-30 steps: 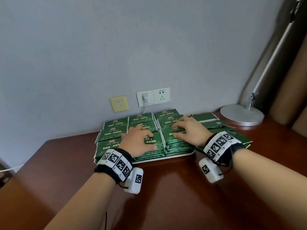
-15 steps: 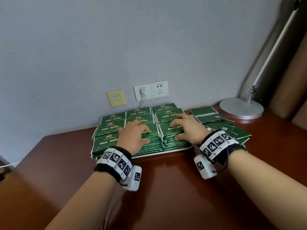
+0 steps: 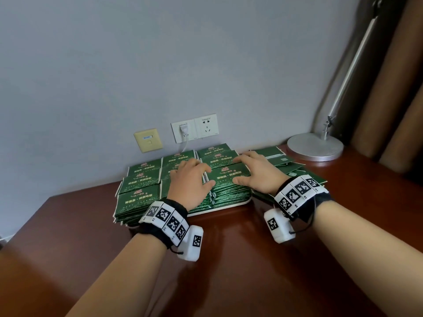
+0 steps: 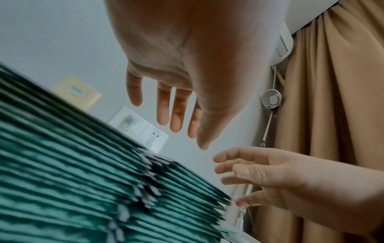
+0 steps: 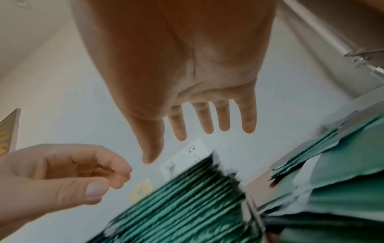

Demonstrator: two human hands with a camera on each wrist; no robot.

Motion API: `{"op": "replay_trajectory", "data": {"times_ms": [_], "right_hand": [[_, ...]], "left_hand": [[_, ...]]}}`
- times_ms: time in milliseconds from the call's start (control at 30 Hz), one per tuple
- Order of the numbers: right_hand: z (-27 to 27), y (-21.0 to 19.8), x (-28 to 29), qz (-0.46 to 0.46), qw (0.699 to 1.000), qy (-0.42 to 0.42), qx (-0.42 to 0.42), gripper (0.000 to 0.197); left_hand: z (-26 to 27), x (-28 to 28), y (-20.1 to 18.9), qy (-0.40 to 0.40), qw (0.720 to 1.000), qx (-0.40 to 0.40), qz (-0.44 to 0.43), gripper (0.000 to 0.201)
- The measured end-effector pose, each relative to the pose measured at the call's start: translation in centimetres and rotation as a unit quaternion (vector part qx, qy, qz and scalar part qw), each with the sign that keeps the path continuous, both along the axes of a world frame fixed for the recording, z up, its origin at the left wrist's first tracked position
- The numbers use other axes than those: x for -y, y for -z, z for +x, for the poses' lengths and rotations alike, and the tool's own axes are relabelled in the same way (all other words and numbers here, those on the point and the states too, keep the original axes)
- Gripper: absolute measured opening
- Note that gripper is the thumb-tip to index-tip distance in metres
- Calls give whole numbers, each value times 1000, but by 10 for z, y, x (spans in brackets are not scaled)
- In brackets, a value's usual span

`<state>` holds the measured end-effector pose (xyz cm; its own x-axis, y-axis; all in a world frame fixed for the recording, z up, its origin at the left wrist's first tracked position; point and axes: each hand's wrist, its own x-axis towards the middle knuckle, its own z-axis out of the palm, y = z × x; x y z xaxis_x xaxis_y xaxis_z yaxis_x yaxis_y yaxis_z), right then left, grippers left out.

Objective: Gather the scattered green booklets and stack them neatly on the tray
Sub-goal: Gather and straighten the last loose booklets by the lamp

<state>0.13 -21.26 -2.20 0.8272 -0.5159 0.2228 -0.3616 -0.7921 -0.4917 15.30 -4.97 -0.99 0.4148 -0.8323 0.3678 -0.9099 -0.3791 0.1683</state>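
Several stacks of green booklets fill a white tray against the wall. My left hand lies palm down over the middle stacks, fingers relaxed and holding nothing. My right hand is spread over the right front stack, fingers reaching to the stack behind. In the wrist views the left hand and the right hand show straight fingers just above the stack edges. Loose green booklets lie scattered on the table right of the tray.
The brown table runs toward me from the tray. A round silver lamp base stands at the back right, by a tan curtain. Wall sockets with a plug and cable, and a yellow wall plate, sit above the tray.
Both hands stay over the same stacks, and the right fingers have spread a little further back. The head view has tilted slightly.
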Motion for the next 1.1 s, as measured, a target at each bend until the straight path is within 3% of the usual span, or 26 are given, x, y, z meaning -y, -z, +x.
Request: {"op": "replay_trajectory", "data": {"times_ms": [300,467,800,1100], "right_hand": [[-96,-12,57,54,987,133,-69,59],[-120,-4,87,74,981,146,-106,63],[-78,2,157,76,973,131,-172,50],[-40,4,198,106,964,94,-225,40]], "left_hand": [[-83,74,-4,101,994,-28,2,24],[-114,121,4,131,990,-32,52,30],[-123,195,29,82,963,-70,249,52],[-114,224,46,55,948,-129,287,54]]}}
